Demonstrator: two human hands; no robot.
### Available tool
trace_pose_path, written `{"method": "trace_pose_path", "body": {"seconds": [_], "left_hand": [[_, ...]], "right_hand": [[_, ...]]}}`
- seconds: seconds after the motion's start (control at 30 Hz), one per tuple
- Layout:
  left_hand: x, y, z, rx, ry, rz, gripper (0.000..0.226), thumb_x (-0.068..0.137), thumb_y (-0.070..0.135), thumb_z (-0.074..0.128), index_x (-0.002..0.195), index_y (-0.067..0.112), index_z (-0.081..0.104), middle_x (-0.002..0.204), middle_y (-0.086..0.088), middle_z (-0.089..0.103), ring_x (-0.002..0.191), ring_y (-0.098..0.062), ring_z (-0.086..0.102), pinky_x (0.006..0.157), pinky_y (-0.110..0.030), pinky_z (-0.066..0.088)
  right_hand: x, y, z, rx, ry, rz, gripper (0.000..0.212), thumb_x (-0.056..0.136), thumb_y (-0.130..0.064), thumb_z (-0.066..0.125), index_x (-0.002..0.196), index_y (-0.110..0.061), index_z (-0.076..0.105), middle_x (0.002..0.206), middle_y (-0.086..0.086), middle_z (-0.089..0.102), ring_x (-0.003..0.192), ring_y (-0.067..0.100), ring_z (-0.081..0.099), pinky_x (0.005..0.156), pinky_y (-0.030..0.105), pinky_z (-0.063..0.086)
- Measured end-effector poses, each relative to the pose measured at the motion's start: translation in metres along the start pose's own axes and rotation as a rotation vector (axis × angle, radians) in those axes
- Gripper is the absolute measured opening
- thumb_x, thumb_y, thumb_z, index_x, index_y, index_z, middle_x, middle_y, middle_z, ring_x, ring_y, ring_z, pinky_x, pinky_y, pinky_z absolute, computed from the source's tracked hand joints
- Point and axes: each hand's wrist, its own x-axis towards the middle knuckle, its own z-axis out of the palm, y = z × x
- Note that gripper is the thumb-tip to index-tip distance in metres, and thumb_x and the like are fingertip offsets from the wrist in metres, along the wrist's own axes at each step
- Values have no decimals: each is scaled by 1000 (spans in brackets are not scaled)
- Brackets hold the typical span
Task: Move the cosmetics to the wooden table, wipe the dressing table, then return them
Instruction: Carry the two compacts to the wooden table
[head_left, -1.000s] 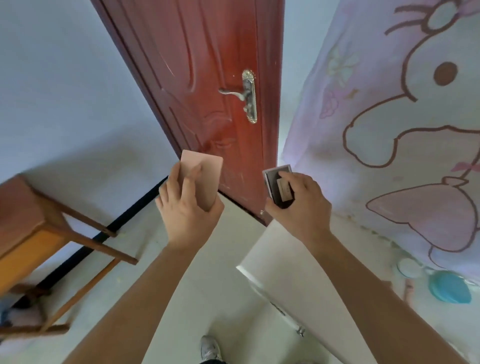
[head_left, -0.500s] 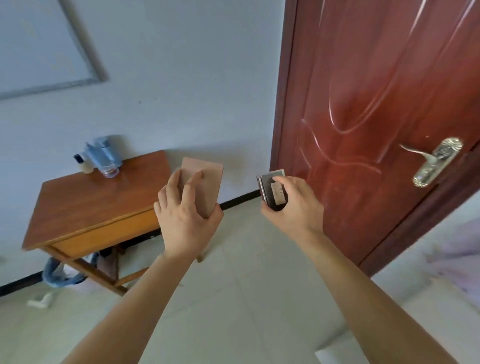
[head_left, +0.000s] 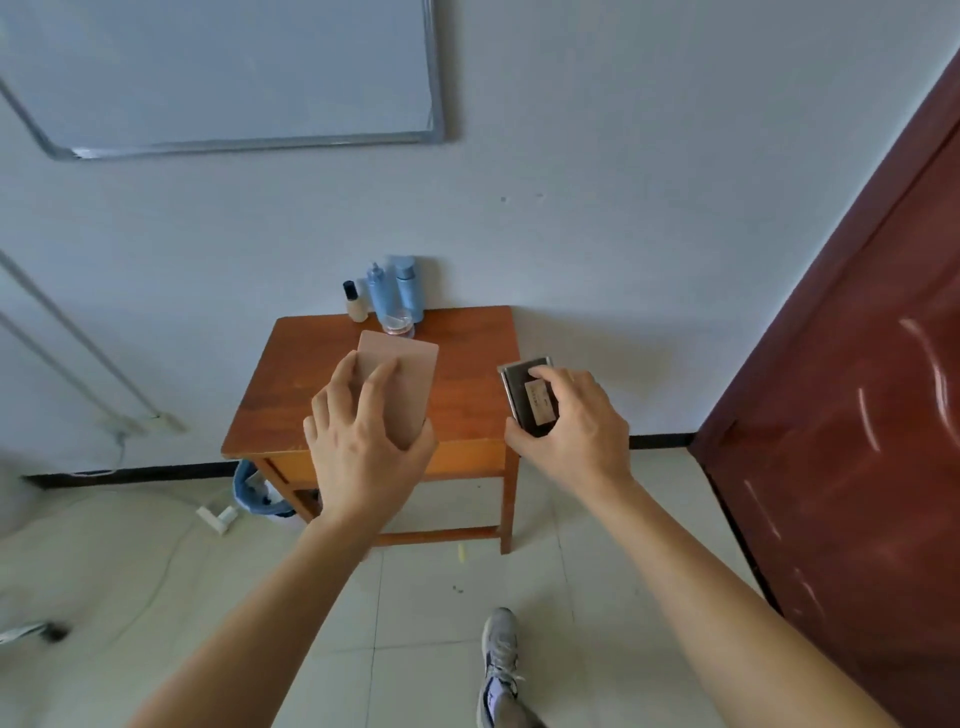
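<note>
We see bare wood across the front and right of the table (head_left: 467, 374), with a cluster of bottles (head_left: 389, 296) standing at its back edge against the wall (head_left: 571, 234).

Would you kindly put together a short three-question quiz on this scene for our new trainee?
1. True or false: the left hand holds a flat pink case.
2. What does the right hand hold? A) a cloth B) a dark rectangular case C) a cup
3. Fill in: the blue bottles stand at the ___ edge of the wooden table.
Key: 1 true; 2 B; 3 far.
</note>
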Motion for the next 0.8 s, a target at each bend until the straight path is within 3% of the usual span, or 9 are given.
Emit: {"method": "trace_pose_path", "body": {"seconds": [0.2,0.43,0.57,0.8], "left_hand": [[104,-63,60,80,-79,-73,70,75,47,72,136,33,42,150,-2,34,127,-28,37,98,-48,38],[214,-131,75,124,-56,-179,72,73,41,72,137,32,39,148,1,31,126,-27,37,100,-47,39],[245,-176,83,71,-53,-254,69,70,33,73,131,30,41,143,3,35,125,-25,38,100,-47,40],[292,-274,137,-27,-166,-307,68,74,38,75,130,26,37,139,0,38,121,-24,41,90,-43,49]], "right_hand": [[115,-8,102,51,-85,-39,61,66,-62,65,121,-39,48,113,-16,53,99,9,57,61,23,46],[246,-60,185,122,-182,-104,64,66,-64,62,123,-40,47,116,-13,55,99,10,59,67,26,46],[280,-91,232,139,-235,-138,59,71,-61,66,122,-40,46,116,-13,53,101,10,58,70,30,52],[294,-119,320,100,-334,-68,57,69,-57,64,120,-40,45,116,-15,53,102,7,56,67,24,43]]}}
